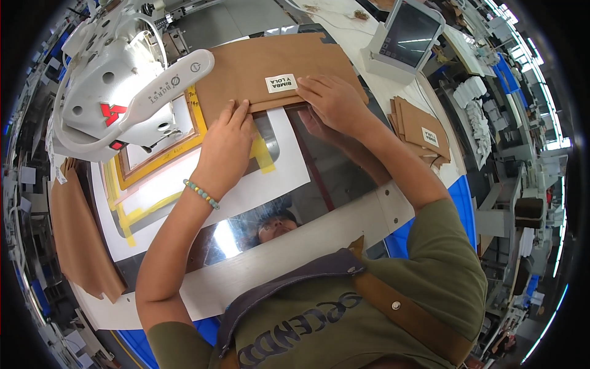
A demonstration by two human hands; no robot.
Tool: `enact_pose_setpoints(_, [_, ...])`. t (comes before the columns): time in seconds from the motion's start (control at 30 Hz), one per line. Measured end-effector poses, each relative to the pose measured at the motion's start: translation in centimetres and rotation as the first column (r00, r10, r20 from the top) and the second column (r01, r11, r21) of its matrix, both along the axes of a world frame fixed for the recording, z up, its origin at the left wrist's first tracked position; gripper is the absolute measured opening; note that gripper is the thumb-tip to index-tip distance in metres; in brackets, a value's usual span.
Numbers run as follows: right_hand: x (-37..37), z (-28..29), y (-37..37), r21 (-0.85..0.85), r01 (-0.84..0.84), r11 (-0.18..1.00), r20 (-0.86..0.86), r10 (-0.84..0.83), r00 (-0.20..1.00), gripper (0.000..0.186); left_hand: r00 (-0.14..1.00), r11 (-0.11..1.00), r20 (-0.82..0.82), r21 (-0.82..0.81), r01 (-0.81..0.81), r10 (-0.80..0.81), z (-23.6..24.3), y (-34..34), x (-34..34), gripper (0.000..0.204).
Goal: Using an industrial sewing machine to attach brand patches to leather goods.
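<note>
A large brown piece of fabric or leather lies across the far part of the work surface, with a small white printed label near its close edge. My left hand wears a beaded bracelet, and its outstretched fingertips rest on that near edge. To the right, my right hand lies with its fingers extended over the piece, fingertips beside the label's right end; its thumb is hidden. Below, a white sheet with yellow tape lies under my left hand.
A white sewing machine head stands at the left, close to a yellow-edged frame. Another brown piece hangs at the left edge. At the right are a stack of labelled brown pieces and a tilted screen. The glossy plate reflects light.
</note>
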State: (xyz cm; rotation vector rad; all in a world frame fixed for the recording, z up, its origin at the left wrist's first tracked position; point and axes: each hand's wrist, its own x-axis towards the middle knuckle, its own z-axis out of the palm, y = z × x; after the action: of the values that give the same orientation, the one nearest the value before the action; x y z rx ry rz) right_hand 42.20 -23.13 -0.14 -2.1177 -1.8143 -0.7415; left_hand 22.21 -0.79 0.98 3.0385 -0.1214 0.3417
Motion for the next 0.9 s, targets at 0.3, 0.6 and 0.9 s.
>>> enact_pose_setpoints(0.3, [3.8, 0.8, -2.3, -0.098, 0.250, 0.963, -0.031, -0.254, 0.967, 0.036, 0.994, 1.000, 0.106, 0.001, -0.016, 0.016, -0.2, 0.2, 0.2, 0.048])
enact_pose_setpoints(0.6, [7.1, 2.7, 1.3, -0.121, 0.280, 0.952, -0.501, -0.302, 0.811, 0.035, 0.998, 0.995, 0.028, -0.088, 0.055, -0.052, 0.2, 0.0, -1.1, 0.041])
enact_pose_setpoints(0.9, [11.0, -0.8, 8.2, -0.126, 0.300, 0.946, -0.676, -0.303, 0.672, 0.030, 0.999, 0.987, -0.013, -0.160, 0.028, -0.030, 0.0, 0.6, -1.1, 0.040])
